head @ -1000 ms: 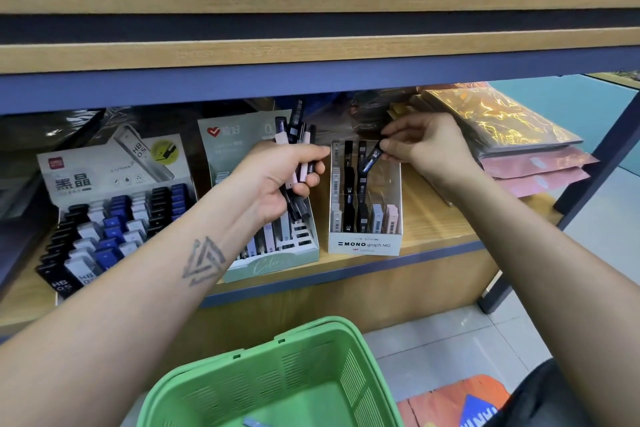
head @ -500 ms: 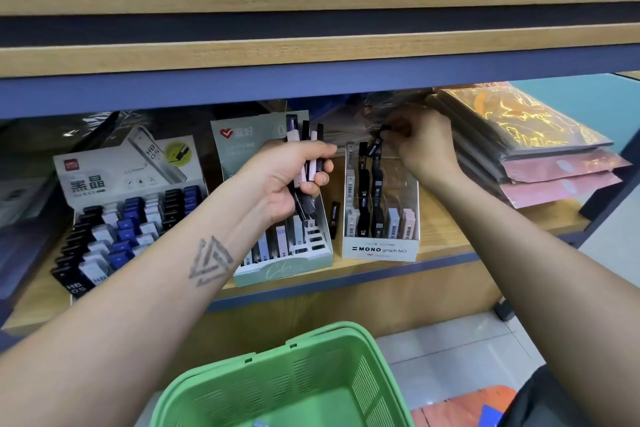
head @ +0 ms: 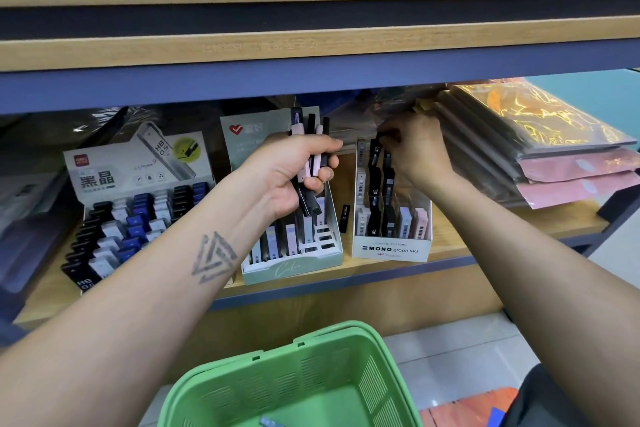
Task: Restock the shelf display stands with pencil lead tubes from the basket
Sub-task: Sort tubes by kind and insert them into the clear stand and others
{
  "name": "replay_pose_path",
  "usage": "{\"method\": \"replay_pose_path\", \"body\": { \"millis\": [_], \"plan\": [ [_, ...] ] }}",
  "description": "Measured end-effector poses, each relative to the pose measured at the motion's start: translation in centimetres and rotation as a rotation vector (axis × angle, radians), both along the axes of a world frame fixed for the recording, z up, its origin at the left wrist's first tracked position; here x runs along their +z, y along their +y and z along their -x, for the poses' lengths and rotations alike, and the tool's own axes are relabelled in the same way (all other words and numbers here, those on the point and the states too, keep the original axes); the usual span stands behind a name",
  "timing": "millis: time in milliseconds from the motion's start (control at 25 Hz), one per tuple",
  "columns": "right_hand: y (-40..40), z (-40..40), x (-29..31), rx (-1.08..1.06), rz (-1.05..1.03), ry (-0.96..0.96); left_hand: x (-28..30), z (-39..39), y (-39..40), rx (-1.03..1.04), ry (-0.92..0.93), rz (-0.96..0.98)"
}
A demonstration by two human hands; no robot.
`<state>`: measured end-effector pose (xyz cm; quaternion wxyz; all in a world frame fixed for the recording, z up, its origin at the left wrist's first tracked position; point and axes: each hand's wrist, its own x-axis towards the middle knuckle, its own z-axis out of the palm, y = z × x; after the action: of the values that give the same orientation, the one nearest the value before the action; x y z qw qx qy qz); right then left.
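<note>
My left hand (head: 294,173) grips a bundle of black and pink lead tubes (head: 310,146) above the mint green display stand (head: 294,267). My right hand (head: 417,149) reaches into the back rows of the white MONO graph MG stand (head: 391,250) and pinches a black tube (head: 381,139) at its top. One black tube (head: 344,218) lies loose on the shelf between the two stands. The green basket (head: 294,381) sits below the shelf, near me.
A third stand (head: 138,211) with black, blue and white tubes stands at the left. Stacked wrapped packs (head: 540,149) lie at the right of the shelf. The upper shelf board (head: 311,48) hangs low over the stands. Tiled floor (head: 450,350) shows at the lower right.
My right hand moved from the front top of the MONO stand back toward its rear rows with the black tube. My left hand kept its bundle. The camera shifted left.
</note>
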<state>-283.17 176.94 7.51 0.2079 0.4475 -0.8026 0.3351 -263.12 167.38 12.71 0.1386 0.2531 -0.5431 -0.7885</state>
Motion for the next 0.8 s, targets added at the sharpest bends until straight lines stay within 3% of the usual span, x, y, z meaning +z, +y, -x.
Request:
{"method": "replay_pose_path", "body": {
  "millis": [640,720,800],
  "plan": [
    [-0.1,-0.4,-0.6,-0.026,-0.094,0.069,-0.1,-0.4,-0.1,-0.036,-0.018,0.03],
    [0.3,-1.1,0.2,-0.02,-0.047,-0.031,-0.2,-0.5,0.0,-0.057,-0.029,0.039],
    [1.1,-2.4,1.5,0.106,0.104,-0.404,-0.4,-0.7,0.2,-0.086,-0.041,0.06]
  ]
}}
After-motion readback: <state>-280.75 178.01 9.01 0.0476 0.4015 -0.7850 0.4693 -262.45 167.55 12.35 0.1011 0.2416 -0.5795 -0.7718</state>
